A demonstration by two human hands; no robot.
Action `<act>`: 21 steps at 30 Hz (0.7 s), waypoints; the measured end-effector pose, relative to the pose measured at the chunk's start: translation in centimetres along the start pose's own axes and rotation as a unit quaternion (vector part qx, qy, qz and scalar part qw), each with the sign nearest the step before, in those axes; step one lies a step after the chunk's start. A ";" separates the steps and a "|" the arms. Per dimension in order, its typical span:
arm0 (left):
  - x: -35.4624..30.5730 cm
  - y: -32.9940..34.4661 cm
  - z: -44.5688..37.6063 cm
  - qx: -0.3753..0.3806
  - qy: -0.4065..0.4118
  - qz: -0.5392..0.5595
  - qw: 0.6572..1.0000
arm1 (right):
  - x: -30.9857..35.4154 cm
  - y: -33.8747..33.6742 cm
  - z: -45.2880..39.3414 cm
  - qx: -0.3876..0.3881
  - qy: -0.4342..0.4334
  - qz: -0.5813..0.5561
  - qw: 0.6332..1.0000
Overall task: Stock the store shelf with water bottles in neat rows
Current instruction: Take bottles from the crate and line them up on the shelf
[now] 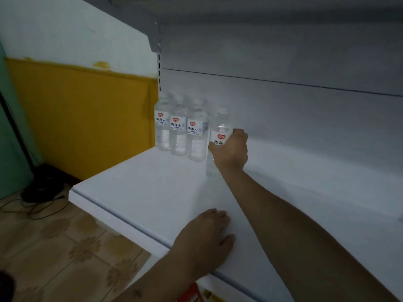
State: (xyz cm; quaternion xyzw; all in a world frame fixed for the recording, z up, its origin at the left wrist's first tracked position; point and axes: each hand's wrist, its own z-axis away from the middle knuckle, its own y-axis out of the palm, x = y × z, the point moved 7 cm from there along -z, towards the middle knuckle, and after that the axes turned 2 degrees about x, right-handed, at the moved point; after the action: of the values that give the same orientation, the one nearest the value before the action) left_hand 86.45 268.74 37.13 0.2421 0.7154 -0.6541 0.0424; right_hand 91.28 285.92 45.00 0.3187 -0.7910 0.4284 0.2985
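Note:
Three clear water bottles [178, 127] with white caps and blue-and-red labels stand in a row at the back left of the white shelf [152, 192]. A fourth water bottle [221, 125] stands upright just right of them, slightly nearer to me. My right hand [231, 149] grips this bottle around its middle, thumb across the label. My left hand [207, 238] rests flat on the shelf near its front edge, fingers spread and holding nothing.
The shelf's white back panel [283, 105] rises behind the bottles, and an upper shelf [239, 16] hangs overhead. Left of the shelf are a yellow and white wall [82, 118], a tiled floor [54, 247] and a dark object with cables [41, 184]. Red and yellow packaging [196, 293] shows below the shelf edge.

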 end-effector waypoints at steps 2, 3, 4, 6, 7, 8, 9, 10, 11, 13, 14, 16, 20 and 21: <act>0.4 0.5 -0.2 -0.001 0.008 -0.013 1.000 | -0.1 1.3 -1.4 -0.005 0.003 0.006 1.000; 0.5 0.7 -0.3 0.001 0.013 -0.020 1.000 | -0.2 1.8 -2.0 -0.008 0.004 0.009 1.000; 0.6 1.0 -0.4 0.002 0.014 -0.025 1.000 | -0.2 2.2 -2.6 -0.012 0.004 0.012 1.000; 1.1 1.5 -0.5 0.012 0.007 -0.024 1.000 | -0.3 2.9 -3.6 -0.021 0.006 0.016 1.000; 1.2 1.7 -0.6 0.014 0.005 -0.019 1.000 | -0.4 3.2 -3.9 -0.024 0.008 0.020 0.999; 1.3 1.7 -0.7 0.011 0.006 -0.014 1.000 | -0.4 3.5 -4.1 -0.025 0.009 0.025 0.999; 1.2 1.7 -0.6 0.005 0.010 -0.011 1.000 | -0.3 3.8 -4.2 -0.025 0.008 0.030 0.999; 1.1 1.6 -0.6 0.000 0.011 -0.010 1.000 | -0.3 3.9 -4.3 -0.026 0.006 0.035 0.999; 1.2 1.6 -0.7 -0.006 0.011 -0.007 1.000 | -0.2 4.0 -4.3 -0.027 0.002 0.039 0.999; 1.2 1.6 -0.6 -0.019 0.012 0.002 1.000 | -0.1 4.0 -4.2 -0.030 -0.003 0.044 0.999; 1.1 1.5 -0.6 -0.022 0.015 0.005 1.000 | 0.0 3.9 -4.2 -0.030 -0.003 0.047 0.998; 1.1 1.6 -0.6 -0.021 0.017 0.001 1.000 | 0.1 3.8 -4.2 -0.026 -0.002 0.053 0.998; 0.8 0.9 -0.4 -0.006 0.012 0.013 1.000 | -0.1 3.5 -4.0 -0.004 0.008 0.046 0.999; 0.7 0.7 -0.3 -0.004 0.012 0.018 1.000 | -0.4 3.3 -4.0 0.009 0.010 0.041 0.999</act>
State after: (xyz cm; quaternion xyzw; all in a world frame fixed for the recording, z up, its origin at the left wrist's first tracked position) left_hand 86.19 269.29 36.21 0.2622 0.7144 -0.6471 0.0467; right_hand 89.78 290.89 44.93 0.2847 -0.7961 0.4509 0.2861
